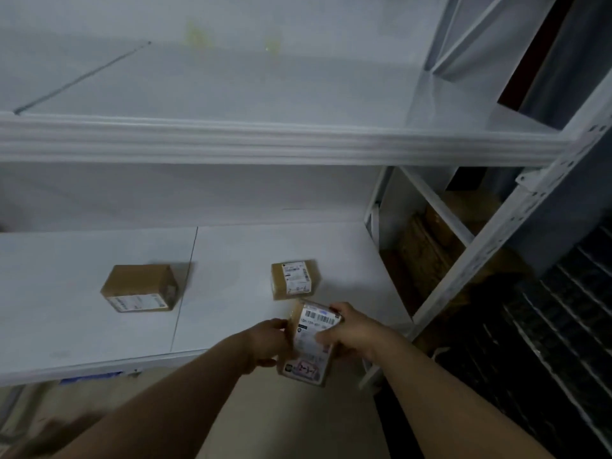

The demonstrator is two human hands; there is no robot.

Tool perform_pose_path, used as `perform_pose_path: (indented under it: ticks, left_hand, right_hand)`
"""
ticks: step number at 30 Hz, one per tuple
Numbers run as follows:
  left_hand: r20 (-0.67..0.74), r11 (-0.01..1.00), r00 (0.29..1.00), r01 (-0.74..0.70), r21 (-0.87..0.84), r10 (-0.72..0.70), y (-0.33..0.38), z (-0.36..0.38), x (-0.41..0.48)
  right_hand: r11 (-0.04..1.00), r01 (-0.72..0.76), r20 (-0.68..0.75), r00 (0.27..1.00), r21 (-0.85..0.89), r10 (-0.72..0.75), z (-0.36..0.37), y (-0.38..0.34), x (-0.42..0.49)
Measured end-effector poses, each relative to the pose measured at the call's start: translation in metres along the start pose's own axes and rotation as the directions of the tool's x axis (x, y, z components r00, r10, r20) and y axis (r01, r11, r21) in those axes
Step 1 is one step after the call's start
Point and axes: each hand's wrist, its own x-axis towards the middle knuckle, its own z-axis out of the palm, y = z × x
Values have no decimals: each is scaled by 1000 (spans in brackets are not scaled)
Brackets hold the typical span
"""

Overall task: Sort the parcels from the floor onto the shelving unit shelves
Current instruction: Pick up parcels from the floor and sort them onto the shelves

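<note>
I hold the small parcel (313, 339), lower centre, left hand (265, 342) and right hand (347, 332) clamping its sides; likely light, stiff cardboard.

A black slatted grille (569, 326) fills the lower right, and a blurred brown stack (424, 246) stands just left of it.

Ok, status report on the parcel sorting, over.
Holding: left hand and right hand grip labelled parcel at lower shelf front edge. Already shelved: larger box, small box. Small box close behind held parcel.
</note>
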Motion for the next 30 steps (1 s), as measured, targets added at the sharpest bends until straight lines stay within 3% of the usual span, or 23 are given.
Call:
perform_pose_path:
  ticks: [4, 7, 10, 15, 20, 25, 28, 30]
  left_hand:
    - [-22, 997, 999, -25, 75, 26, 18, 46, 63]
    - [-132, 991, 991, 3, 137, 16, 35, 67, 98]
    - [-208, 994, 978, 31, 107, -8, 50, 80, 124]
    - [-133, 990, 991, -37, -134, 19, 72, 89, 158]
    - [-138, 987, 990, -60, -151, 39, 76, 88, 187]
    - [-113, 990, 993, 26, -140, -42, 65, 86, 200]
    - [-95, 972, 992, 55, -228, -78, 61, 88, 201]
    - [-100, 964, 990, 68, -256, -97, 58, 91, 202]
  right_hand:
    - [999, -2, -43, 999, 36, 4, -44, 29, 43]
    - [998, 47, -87, 995, 41, -43, -64, 42, 74]
    - [991, 125, -123, 984, -50, -131, -80, 49, 100]
    - [963, 246, -167, 950, -112, -262, -103, 57, 143]
    - [950, 307, -122, 946, 49, -300, -109, 64, 176]
    - [934, 354, -103, 928, -53, -358, -100, 86, 185]
    - [951, 268, -231, 946, 154, -229, -95, 98, 182]
    - [965, 125, -363, 931, 229, -34, -87, 103, 180]
